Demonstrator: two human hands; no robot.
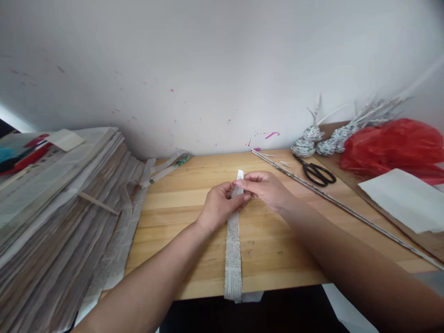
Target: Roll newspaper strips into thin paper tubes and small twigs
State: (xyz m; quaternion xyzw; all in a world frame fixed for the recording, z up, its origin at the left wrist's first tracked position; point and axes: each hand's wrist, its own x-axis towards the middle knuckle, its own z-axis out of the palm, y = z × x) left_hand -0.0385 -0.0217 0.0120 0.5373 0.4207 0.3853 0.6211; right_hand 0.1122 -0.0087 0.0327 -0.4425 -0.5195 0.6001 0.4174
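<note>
A long strip of printed newspaper (233, 254) runs from the table's front edge up to my two hands, its pale upper end standing out just beyond my fingers. My left hand (222, 201) pinches the strip near that end, thumb pointing right. Close beside it on the right, my right hand (264, 188) grips the same end between thumb and fingers. The fingertips of both hands nearly meet at the strip. Small parts of the fingers are hidden behind the paper.
A tall newspaper stack (69, 222) fills the left, with loose strips (166, 171) behind. On the right lie thin paper rods (329, 199), black scissors (317, 173), woven paper pieces (305, 142), a red plastic bag (391, 145) and a white sheet (404, 199). A wall stands behind the wooden table (173, 231).
</note>
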